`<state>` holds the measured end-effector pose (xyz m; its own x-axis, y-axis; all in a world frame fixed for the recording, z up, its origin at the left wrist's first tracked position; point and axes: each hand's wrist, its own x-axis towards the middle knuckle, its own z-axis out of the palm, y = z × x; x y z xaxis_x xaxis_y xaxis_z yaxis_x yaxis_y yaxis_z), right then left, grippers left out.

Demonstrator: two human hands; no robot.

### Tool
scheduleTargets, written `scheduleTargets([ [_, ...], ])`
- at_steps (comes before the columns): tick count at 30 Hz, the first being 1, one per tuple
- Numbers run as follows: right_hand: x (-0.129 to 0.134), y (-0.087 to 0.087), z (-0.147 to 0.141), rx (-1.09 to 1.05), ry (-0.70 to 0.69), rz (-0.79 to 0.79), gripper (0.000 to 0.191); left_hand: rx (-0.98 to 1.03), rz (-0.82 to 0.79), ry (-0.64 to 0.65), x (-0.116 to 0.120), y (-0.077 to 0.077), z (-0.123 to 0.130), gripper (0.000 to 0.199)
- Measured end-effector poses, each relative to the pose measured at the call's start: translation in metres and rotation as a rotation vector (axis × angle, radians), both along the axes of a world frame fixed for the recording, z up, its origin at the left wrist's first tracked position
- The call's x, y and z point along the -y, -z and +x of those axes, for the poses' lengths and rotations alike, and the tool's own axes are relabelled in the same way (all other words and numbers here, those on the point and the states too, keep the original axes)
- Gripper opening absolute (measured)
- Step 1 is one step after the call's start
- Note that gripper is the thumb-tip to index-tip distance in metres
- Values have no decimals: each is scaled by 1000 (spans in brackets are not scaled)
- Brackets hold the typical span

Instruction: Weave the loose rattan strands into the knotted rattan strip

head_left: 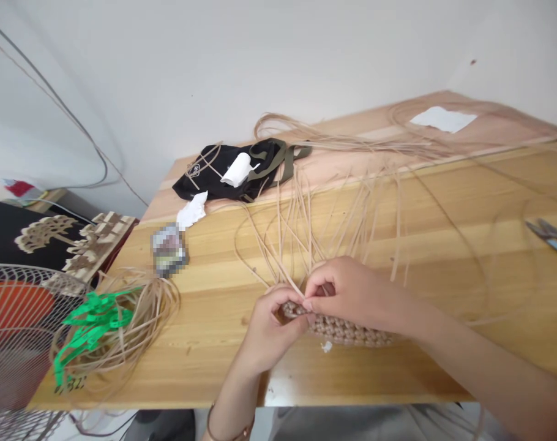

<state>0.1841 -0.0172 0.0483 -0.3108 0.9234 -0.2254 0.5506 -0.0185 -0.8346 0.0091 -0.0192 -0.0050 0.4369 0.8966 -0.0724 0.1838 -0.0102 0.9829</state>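
A tan woven strip of braided cane-like strands lies near the table's front edge. Long loose strands fan out from its far side across the wood. My left hand grips the left end of the weaving between thumb and fingers. Just right of it, my right hand pinches a strand at the same end, its fingertips touching those of my left hand. Both hands hide part of the weave.
At the left lies a strand bundle with green ties, beside a white mesh fan guard. A black bag and paper scraps lie farther back. Blue-handled pliers rest at the right. Long strands run along the back.
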Motion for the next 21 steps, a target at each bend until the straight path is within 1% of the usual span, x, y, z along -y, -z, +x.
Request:
scheduleTargets([
  [2,1,3,-1,7,32,-2,7,32,-16,-17,0,1,1,9],
  [4,2,8,-1,-3,63,-8,7,62,-37,-33,-1,2,2,10],
  [6,4,10,0,-13,56,-24,8,78,-58,-41,-1,2,2,11],
  [8,7,9,2,-9,29,-34,9,90,-79,-40,-1,2,3,12],
  [10,12,5,4,30,21,-2,12,108,-94,-28,0,2,3,12],
  [13,24,4,6,168,56,135,13,142,-104,-10,0,1,3,12],
  [16,35,14,3,250,62,328,5,180,-113,3,-1,3,2,15],
  [18,40,23,0,268,54,480,9,209,-115,4,-2,5,1,17],
  [21,43,30,-4,286,34,623,15,250,-108,7,-3,7,0,21],
])
